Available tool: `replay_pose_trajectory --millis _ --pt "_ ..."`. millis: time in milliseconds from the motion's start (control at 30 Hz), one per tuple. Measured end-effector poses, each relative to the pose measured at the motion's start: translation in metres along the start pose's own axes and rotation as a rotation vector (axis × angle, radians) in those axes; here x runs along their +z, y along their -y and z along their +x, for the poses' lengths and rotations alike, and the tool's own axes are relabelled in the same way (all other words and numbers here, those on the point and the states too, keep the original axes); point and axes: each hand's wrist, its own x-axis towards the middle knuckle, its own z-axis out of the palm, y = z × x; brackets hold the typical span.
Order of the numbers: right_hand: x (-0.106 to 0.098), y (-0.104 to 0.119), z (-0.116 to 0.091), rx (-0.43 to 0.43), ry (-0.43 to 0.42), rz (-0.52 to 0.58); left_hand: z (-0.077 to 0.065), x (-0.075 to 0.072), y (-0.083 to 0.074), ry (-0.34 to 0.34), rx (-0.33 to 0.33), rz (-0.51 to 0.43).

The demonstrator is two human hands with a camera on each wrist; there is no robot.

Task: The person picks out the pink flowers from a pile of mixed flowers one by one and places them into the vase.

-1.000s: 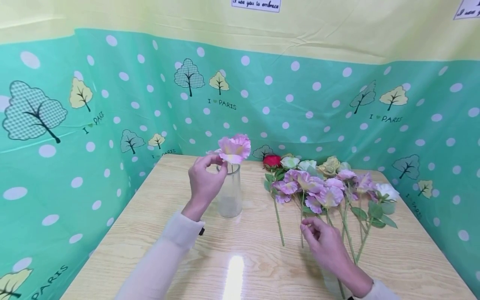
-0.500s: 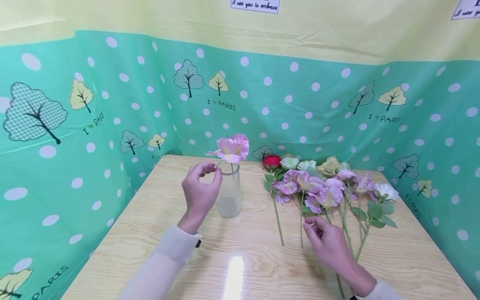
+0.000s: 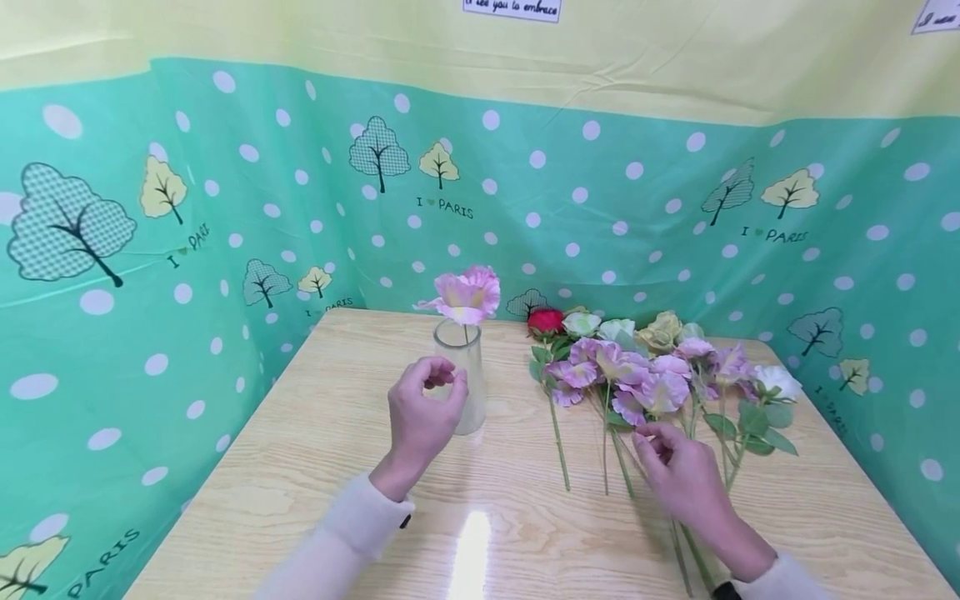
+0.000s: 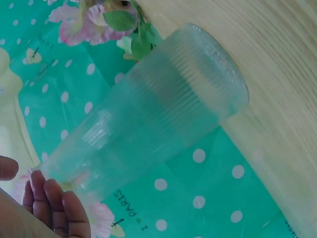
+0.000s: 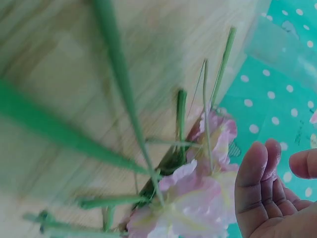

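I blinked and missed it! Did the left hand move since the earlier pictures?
Yes. Against the vase, the left hand has moved lower in the head view, to below its rim.

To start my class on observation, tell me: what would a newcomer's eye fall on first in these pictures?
Probably the pink flower, standing in the clear vase with its bloom above the rim, near the middle of the head view. Next might come the red rose at the back left of the flowers lying on the table. Behind everything, the green polka-dotted curtain with printed trees also draws attention.
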Motion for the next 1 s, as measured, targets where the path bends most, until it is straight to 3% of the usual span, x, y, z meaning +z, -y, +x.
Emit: replay_pose_trajectory --millis 333,567,700,867,1000 --pt "-0.025 -0.02 0.009 0.077 0.0 -0.088 -0.016 0.011 -0.011 0.208 -0.051 -0.005" --pt "-0.037 -0.039 0.019 0.124 -0.022 -0.15 -0.026 0.016 -0.012 0.408 -0.155 0.119" --pt "-0.041 -0.051 0.023 0.133 -0.034 -0.19 -0.031 0.018 -0.011 0.479 -0.197 0.149" --pt "-0.045 -0.063 0.025 0.18 0.052 -0.239 -0.036 0.021 -0.011 0.508 -0.208 0.145" --pt "-0.049 -0.069 0.027 0.253 0.206 -0.284 -0.039 0.023 -0.01 0.518 -0.215 0.144"
